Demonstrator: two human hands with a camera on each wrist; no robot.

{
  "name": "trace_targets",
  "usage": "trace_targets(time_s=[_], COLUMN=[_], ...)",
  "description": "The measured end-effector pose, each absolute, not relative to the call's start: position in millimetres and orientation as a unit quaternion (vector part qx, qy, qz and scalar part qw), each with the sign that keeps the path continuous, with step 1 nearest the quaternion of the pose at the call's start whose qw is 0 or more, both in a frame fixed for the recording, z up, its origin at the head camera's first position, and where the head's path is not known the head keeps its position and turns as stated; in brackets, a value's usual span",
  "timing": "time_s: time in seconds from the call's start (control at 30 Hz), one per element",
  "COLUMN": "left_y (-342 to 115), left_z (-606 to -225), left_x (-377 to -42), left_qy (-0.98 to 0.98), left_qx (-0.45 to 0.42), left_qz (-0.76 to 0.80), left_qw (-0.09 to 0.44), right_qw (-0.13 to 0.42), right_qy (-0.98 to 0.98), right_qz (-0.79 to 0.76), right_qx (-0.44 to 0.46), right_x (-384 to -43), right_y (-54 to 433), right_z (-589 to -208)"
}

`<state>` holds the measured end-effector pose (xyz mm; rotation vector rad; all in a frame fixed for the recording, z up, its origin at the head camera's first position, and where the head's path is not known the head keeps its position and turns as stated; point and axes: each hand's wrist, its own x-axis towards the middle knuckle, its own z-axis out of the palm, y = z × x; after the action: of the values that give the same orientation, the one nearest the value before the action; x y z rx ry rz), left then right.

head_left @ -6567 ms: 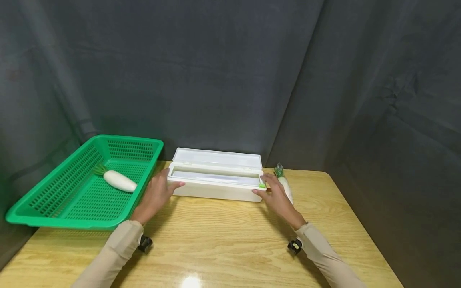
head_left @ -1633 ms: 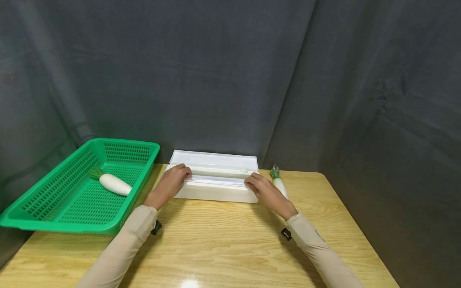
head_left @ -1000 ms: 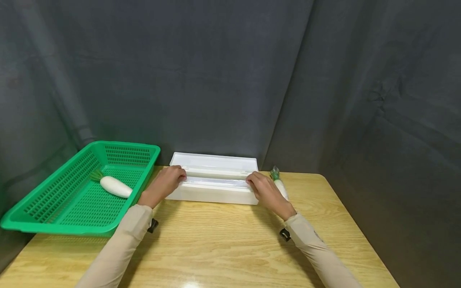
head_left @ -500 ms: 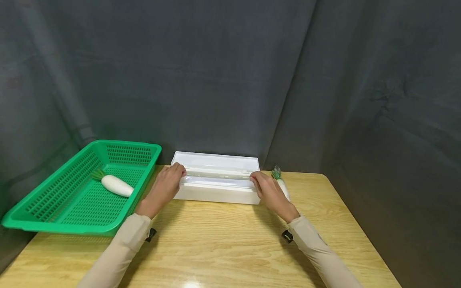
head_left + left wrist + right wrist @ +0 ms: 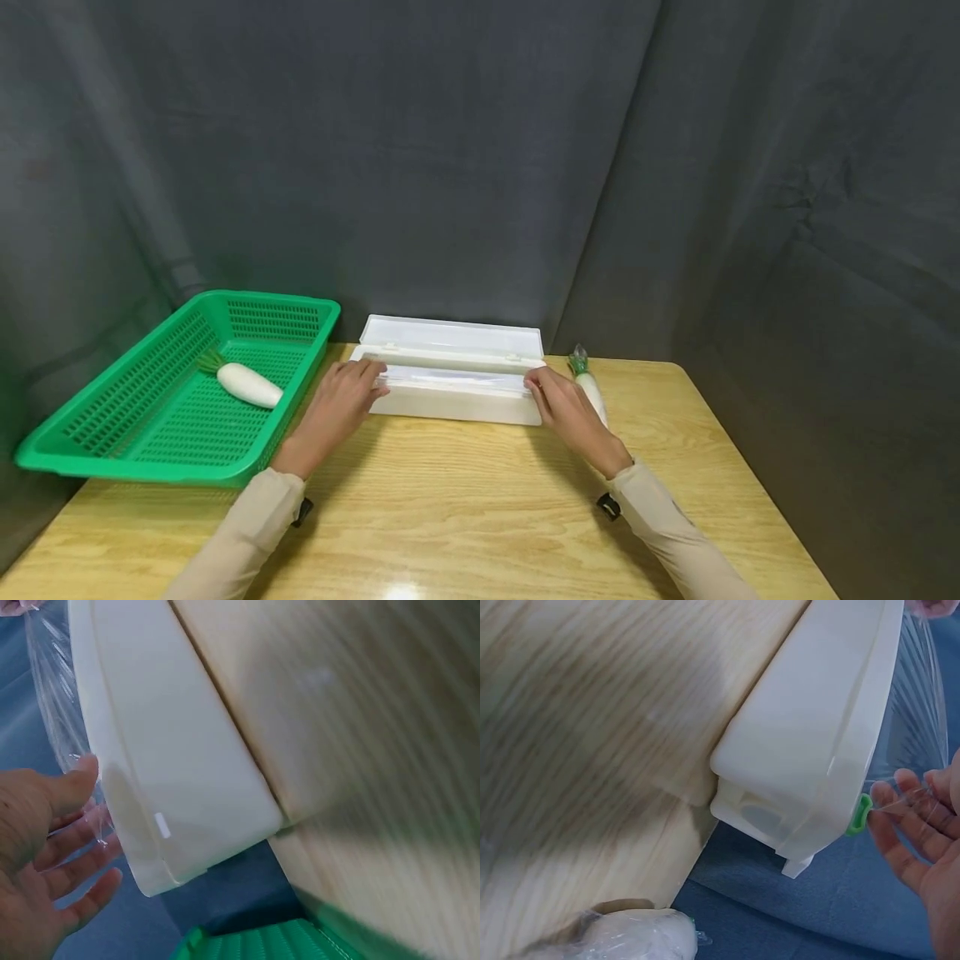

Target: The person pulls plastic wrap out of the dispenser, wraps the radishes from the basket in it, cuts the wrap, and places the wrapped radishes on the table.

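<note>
A white cling film dispenser (image 5: pixel 453 406) stands at the back of the table, its lid (image 5: pixel 453 335) tipped back. Clear cling film (image 5: pixel 56 682) stretches between both hands above the dispenser's opening. At the left end, my left hand (image 5: pixel 341 400) pinches one corner of the film between thumb and fingers, the other fingers spread. My right hand (image 5: pixel 566 408) pinches the opposite corner with its fingertips, beside the green slider (image 5: pixel 860 814) at the dispenser's right end. A white radish (image 5: pixel 641 936), wrapped in film, lies right of the dispenser, partly hidden by the right hand in the head view.
To the left stands a green plastic basket (image 5: pixel 172 472) with a bare white radish (image 5: pixel 250 385) with cut green tops inside. Dark cloth (image 5: pixel 450 167) hangs behind and beside the wooden table (image 5: pixel 450 517).
Earlier the hands held the dispenser's ends; then they moved to the film and pinched it. Since half a second ago, both hands have lowered slightly, bringing the film toward the dispenser's front edge.
</note>
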<state>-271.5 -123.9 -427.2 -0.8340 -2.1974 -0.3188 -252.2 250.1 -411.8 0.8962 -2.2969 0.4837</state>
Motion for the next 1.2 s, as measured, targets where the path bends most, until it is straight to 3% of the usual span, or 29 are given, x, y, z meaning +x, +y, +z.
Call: trace_targets(time_s=[0.43,1.2], left_y=[-130,-140], left_z=[-428,-411], left_x=[-268,-269], left_qy=[-0.834,-0.844], left_qx=[-0.33,-0.276], left_qz=[-0.152,-0.216], left_qw=[0.415,0.407], right_qw=[0.337,0.352], right_qy=[-0.843,-0.841], right_qz=[0.151,0.193], right_qx=[0.39,0.361], right_x=[-246,-245], right_y=[254,242], right_z=[-423,-399])
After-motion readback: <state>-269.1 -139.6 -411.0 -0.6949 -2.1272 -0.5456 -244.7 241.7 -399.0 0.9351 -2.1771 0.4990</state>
